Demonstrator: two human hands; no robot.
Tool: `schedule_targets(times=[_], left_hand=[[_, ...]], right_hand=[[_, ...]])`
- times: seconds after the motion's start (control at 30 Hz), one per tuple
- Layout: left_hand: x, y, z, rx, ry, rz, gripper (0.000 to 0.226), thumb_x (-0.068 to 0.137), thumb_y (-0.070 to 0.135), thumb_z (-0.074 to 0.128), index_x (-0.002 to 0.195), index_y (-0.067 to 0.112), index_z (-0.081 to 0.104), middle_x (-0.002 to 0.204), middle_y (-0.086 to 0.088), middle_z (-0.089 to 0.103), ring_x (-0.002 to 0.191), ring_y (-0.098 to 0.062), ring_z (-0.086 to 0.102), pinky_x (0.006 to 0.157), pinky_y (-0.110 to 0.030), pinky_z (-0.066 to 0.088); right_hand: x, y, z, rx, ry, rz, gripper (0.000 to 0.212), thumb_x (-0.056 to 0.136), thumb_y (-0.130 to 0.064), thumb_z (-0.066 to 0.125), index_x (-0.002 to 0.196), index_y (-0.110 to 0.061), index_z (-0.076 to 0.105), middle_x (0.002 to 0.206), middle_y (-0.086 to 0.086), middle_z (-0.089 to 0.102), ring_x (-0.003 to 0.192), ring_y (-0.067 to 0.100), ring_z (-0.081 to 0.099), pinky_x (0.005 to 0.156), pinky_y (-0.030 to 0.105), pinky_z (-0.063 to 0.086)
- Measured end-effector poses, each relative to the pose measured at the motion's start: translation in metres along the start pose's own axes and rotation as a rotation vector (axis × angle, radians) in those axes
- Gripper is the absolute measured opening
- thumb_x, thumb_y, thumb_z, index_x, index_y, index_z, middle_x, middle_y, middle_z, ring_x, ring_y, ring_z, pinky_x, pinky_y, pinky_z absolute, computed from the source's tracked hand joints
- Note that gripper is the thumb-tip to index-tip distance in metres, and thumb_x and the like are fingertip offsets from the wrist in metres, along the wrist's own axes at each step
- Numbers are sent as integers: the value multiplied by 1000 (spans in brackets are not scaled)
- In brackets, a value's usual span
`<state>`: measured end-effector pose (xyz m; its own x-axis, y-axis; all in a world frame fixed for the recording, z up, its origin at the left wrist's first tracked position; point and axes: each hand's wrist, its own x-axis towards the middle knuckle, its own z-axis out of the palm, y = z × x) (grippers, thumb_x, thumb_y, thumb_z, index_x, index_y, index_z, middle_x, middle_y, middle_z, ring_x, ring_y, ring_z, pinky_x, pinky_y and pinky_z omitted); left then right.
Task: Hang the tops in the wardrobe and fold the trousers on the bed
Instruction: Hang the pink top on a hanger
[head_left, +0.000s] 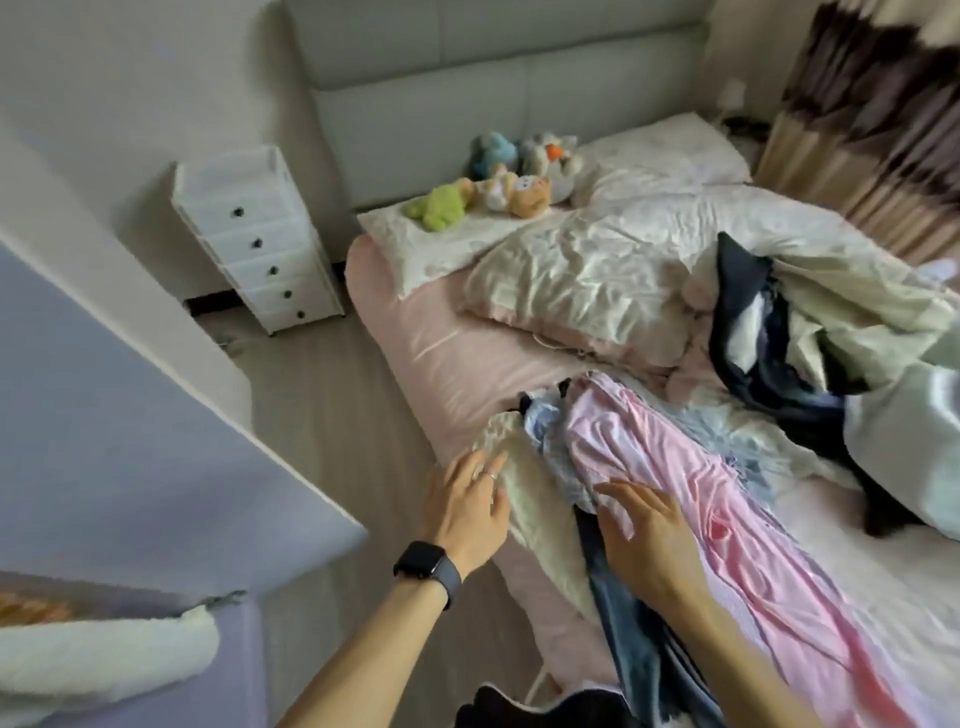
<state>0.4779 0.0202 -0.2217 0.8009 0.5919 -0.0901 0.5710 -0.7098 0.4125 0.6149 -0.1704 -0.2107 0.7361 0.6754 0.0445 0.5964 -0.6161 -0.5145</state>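
Observation:
A row of clothes lies along the near edge of the bed (441, 343): a cream fuzzy garment (540, 509), a dark blue piece (628, 623), a light blue one (545, 431) and a pink satin garment (691, 493). My left hand (467, 499), with a black watch on its wrist, reaches out with straight fingers at the cream garment's left edge. My right hand (649, 530) lies flat with spread fingers over the dark blue and pink fabric. A white fluffy top (104, 660) hangs at the lower left by the wardrobe door (130, 415).
A heap of dark navy and pale clothes (779, 338) lies on the bed's right side beside a crumpled duvet (582, 280). Soft toys (509, 176) sit on the pillows. A white drawer unit (249, 234) stands on the floor strip (337, 441) between bed and wardrobe.

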Motion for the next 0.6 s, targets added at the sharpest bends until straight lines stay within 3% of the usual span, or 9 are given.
schedule_targets(times=[0.07,0.23,0.37,0.6], left_hand=[[16,28,19,32,-71,77,53,99,38,37,151,32,39,159,4,35,147,-16,25,120,-37,19],[47,85,58,118,-234,214,55,98,42,34,153,34,34,160,5,32,149,-15,21,121,-38,16],[73,117,88,138,-351,255,55,101,40,35,155,34,29,163,6,25,151,-14,15,123,-42,15],[125,153,154,266,-493,349,56,102,38,34,157,32,26,164,5,19,150,-13,12,122,-42,14]], right_hand=[[-11,36,-10,-21,35,115,26,86,-15,75,111,-24,75,119,-5,72,112,27,62,99,33,42],[-27,107,-25,23,44,387,30,89,-21,73,119,-27,71,125,-3,69,120,27,52,101,40,41],[-22,157,-32,44,-59,554,39,92,-27,67,130,-27,64,136,0,63,130,28,46,108,40,39],[1,242,-7,27,-191,704,46,94,-33,63,139,-27,56,140,2,60,127,29,49,103,37,42]])
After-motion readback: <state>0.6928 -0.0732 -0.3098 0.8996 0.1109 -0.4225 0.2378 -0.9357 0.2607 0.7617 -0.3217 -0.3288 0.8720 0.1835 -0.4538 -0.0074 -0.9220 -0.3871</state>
